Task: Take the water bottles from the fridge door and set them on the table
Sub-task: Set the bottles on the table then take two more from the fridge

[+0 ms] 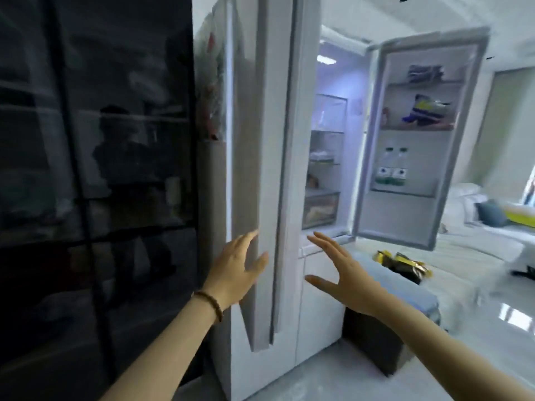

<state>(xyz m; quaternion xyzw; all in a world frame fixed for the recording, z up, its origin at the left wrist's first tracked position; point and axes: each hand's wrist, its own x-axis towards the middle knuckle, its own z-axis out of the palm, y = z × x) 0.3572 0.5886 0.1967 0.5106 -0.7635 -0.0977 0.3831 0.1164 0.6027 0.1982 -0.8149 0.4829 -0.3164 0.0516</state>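
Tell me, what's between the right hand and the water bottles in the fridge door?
In the head view, only air and the open door's grey frame separate the right hand from the two water bottles; nothing else.

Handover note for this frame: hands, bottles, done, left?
Left hand: open, empty, by the left door's edge.
Right hand: open, empty, low in front of the fridge.
Two bottles: upright, side by side on the open right door's lowest shelf.
Done: door open.
Left: carry both bottles to the table, likely the cloth-covered one at right.
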